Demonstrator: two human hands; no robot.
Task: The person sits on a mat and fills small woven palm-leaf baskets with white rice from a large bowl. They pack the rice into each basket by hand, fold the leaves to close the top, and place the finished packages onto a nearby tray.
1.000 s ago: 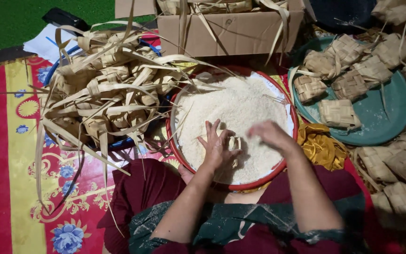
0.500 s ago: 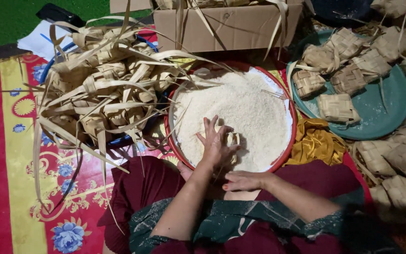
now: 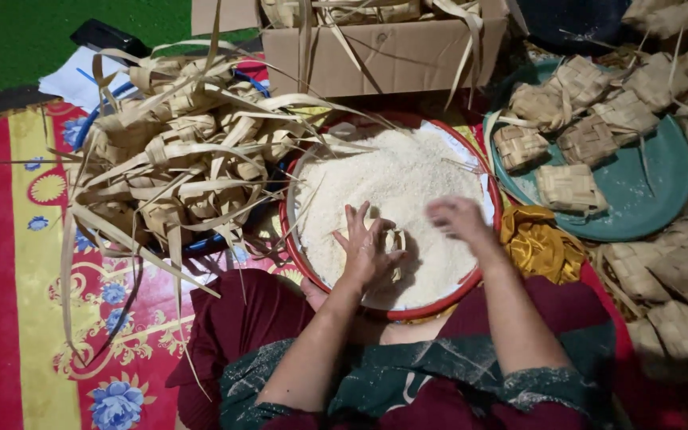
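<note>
my left hand (image 3: 366, 248) cups a small woven leaf pouch (image 3: 392, 241), fingers curled round it, resting on the rice (image 3: 396, 187) in the red-rimmed basin (image 3: 296, 255). my right hand (image 3: 457, 218) hovers over the rice beside it, blurred; i cannot tell if it is pinching grains. i judge the pouch light, springy and easily crushed, best held by its woven sides with the opening up. empty leaf casings (image 3: 177, 159) heap to the left, filled ones on the green tray (image 3: 639, 191) to the right, a cardboard box (image 3: 384, 56) beyond.
</note>
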